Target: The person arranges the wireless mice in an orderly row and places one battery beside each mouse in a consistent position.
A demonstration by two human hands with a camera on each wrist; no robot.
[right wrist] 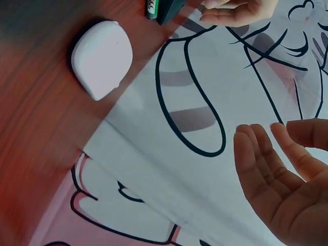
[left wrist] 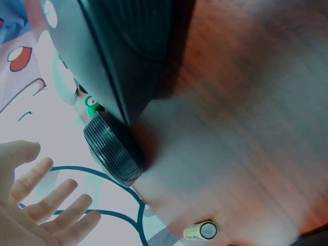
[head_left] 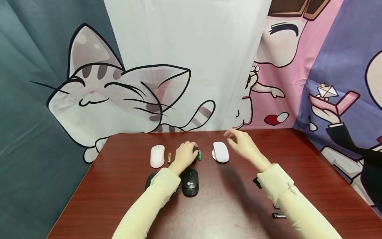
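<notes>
Printed cloth point(head_left: 185, 33) with a cartoon cat hangs behind our brown table point(head_left: 215, 212). Starting at the left, we see a sleeve-covered mouse point(head_left: 150, 181), black and mostly hidden under the left sleeve point(head_left: 162, 191); farther back lies a white mouse point(head_left: 157, 156), and to its right a gold battery point(head_left: 169, 158). Next comes the left hand point(head_left: 184, 156), reaching over the back half of the table. Its fingers are spread and loosely extended, with nothing in their grasp; from the left wrist we see a ribbed mouse point(left wrist: 113, 148), dark, just beside them, but whether a fingertip touches it we cannot tell. Nearer to us, in front of that hand, a logo mouse point(head_left: 190, 182), black, lies flat. Just right of the ribbed mouse we find a green battery point(head_left: 199, 155). Farther right sits a rounded mouse point(head_left: 221, 152), white, apart from both hands. Beside it, on its right, the right hand point(head_left: 243, 142) is raised above the table, fingers slightly bent and released, holding nothing. By its cuff point(head_left: 276, 182) we notice a dark piece point(head_left: 257, 183), too hidden to name. Lower down, a black battery point(head_left: 279, 215) and a blue-marked battery point(head_left: 276, 206) lie partly behind the right sleeve point(head_left: 301, 209).
</notes>
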